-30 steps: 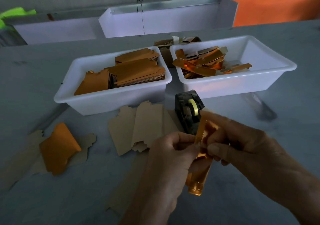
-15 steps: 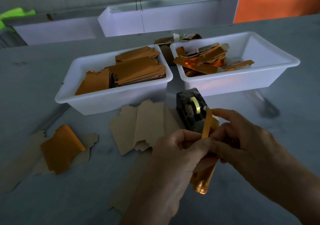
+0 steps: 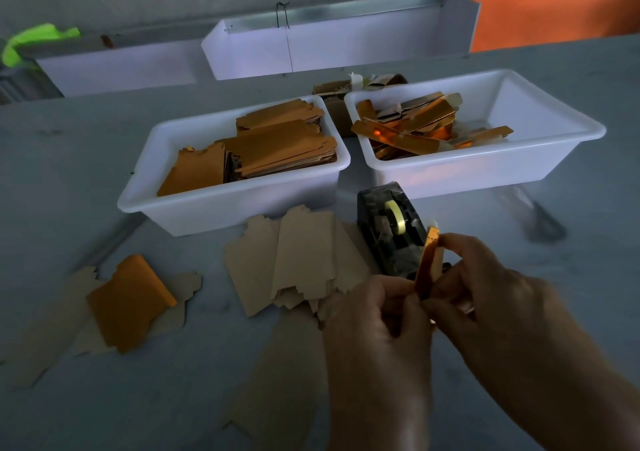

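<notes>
My left hand and right hand pinch a folded gold blank at the worktop's front edge — taping seemingly not yet done, stacked flats waiting in the tub.

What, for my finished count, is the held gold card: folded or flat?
Folded: gold card is a narrow doubled strip, pinched upright.

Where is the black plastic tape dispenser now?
The tape dispenser stands centre-right in the head view, between the right-side white plastic tub and the left hand.
</notes>
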The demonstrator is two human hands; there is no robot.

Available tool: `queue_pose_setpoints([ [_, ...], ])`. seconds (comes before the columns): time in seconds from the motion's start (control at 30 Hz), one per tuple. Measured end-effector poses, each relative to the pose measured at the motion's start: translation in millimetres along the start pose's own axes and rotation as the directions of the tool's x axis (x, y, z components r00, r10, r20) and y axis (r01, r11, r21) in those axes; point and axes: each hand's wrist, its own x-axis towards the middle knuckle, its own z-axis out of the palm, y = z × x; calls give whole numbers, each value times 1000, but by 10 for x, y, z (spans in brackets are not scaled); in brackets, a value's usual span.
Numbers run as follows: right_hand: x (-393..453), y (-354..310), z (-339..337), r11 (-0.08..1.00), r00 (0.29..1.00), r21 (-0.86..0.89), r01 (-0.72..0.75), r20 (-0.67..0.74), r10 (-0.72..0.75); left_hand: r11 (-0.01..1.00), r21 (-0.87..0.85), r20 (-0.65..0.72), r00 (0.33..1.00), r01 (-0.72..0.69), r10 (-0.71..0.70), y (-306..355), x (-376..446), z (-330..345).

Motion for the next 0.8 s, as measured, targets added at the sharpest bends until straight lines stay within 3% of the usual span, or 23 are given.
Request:
queue_pose_setpoints([
  [0.13, -9, -31, -23, 998, 998, -24, -62, -14, 62, 991, 73, -33, 993, -111, 114, -66, -58, 12],
  [0.23, 13, -26, -83, 990, 990, -28, -140, -20, 139, 997, -8, -32, 997, -75, 75, -17, -53, -52],
  [0.33, 61, 16, -98, 953, 982, 244, -181, 95, 162, 978, -196, 41, 997, 76, -69, 76, -3, -146],
  [0.4, 98, 26, -88, 839, 961, 486, -244, 239, 141, 950, -226, 161, 970, 218, -184, 112, 61, -244],
  [0.5, 225, 44, -75, 640, 928, 684, -351, 347, 138, 974, -3, 292, 932, 224, -214, 140, 180, -409],
  [0.6, 486, 153, -58, 551, 915, 730, -403, 331, 231, 953, 301, 99, 994, 19, -51, -15, 302, -499],
  [0.7, 877, 217, -6, 390, 902, 824, -412, 308, 302, 643, 756, 97, 993, -120, 72, -190, 429, -546],
  [0.8, 1396, 250, -36, 132, 898, 940, -316, 251, 361, 512, 850, 117, 992, -126, 49, -361, 500, -500],
])
